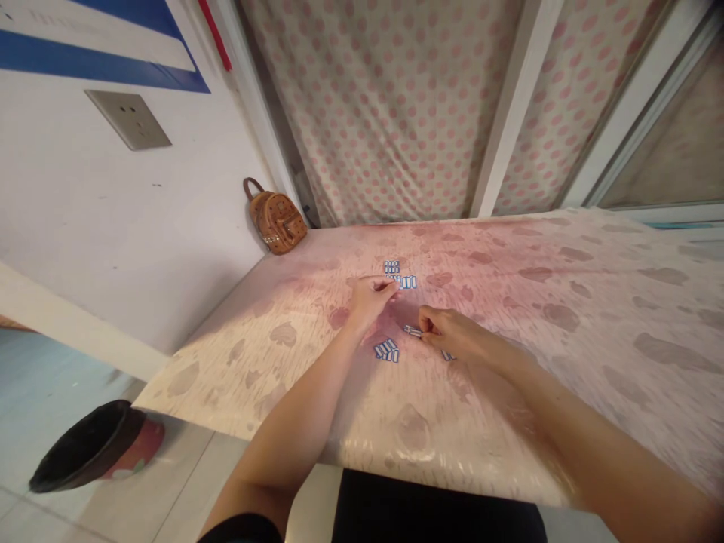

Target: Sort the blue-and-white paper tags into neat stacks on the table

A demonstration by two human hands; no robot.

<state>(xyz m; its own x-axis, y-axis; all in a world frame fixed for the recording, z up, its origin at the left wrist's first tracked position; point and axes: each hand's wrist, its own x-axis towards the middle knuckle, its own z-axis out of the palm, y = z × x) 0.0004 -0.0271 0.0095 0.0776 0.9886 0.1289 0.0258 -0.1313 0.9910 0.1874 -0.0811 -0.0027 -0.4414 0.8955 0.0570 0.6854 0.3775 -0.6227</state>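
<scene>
Watch for scattering

Your right hand [452, 332] is tightly pinching some thin blue-and-white rectangular pieces [412, 330]; an uneven pinch could be letting one slip. Your left hand [370, 296] is meeting a blue-and-white row [408, 282]; whether it is gripping, I cannot tell. A dragging wrist could be scattering the loose blue-and-white pile [387, 351] between your forearms. The round red-and-black bin [136, 450] and brown studded mini backpack [278, 221] are hiding any contents.
</scene>
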